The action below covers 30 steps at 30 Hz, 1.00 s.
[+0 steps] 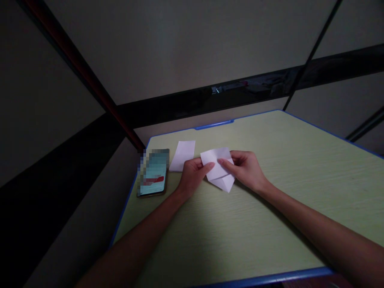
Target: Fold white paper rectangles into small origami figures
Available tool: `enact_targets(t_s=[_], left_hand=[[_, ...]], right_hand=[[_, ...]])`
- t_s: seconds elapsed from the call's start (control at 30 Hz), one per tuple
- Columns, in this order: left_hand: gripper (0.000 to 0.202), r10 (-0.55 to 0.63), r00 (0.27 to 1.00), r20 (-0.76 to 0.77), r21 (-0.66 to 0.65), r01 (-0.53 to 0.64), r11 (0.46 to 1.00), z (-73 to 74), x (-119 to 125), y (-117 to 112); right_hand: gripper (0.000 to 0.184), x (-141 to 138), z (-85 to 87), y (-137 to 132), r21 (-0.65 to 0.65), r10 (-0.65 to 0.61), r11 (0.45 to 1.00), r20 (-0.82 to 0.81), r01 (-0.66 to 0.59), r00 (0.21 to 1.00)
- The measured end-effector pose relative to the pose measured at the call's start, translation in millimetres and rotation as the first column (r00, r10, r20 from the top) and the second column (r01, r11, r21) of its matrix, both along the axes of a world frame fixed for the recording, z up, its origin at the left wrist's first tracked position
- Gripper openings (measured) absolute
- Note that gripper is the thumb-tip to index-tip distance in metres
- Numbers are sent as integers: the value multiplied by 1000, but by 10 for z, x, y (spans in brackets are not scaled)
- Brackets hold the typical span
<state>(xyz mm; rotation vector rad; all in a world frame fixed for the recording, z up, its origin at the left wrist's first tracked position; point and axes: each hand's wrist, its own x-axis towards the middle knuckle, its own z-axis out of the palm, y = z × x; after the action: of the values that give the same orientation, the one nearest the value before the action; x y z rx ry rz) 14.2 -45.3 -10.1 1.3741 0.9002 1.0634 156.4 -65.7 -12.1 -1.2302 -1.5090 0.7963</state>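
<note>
A folded sheet of white paper [219, 166] is held between both hands above the table, its lower end coming to a pointed flap. My left hand [194, 175] pinches the paper's left edge, thumb on top and fingers behind. On the opposite edge, my right hand [247, 168] grips it the same way, the thumb pressing on the front face. Fingers under the paper are partly hidden. Just beyond my left hand lies a white stack or sheet of paper [183, 154], flat on the table.
A phone [154, 176] with a lit screen, partly pixelated, lies at the table's left edge. The pale yellow-green table [294, 168] has a blue rim. Behind it stands a panelled surface [192, 48] with a dark glossy band.
</note>
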Motion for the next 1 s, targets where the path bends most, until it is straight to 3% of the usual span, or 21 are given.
enact_targets(t_s=[0.13,0.23,0.4,0.5,0.73,1.0], left_hand=[[17,-6,1000,15,-32,6,999,-51,-9,21],[27,38,998,58,-64,-34,997,-124,-28,65],[29,73,987,146,-74,-63,995,-183,-47,107],[27,91,985,144,-71,-82,994,-183,-47,108],[27,95,990,107,-56,-89,994,-200,-47,115],[28,76,995,61,-53,-73,996,-215,-50,126]], right_hand=[[23,0,4,-20,55,-9,998,31,7,999],[23,9,11,-56,220,-2,975,164,-35,987],[28,44,6,-82,441,61,845,483,-302,874],[30,65,2,-74,468,42,794,595,-389,803],[29,75,25,-80,456,-29,755,741,-472,671],[27,36,33,-80,493,-254,698,848,-519,465]])
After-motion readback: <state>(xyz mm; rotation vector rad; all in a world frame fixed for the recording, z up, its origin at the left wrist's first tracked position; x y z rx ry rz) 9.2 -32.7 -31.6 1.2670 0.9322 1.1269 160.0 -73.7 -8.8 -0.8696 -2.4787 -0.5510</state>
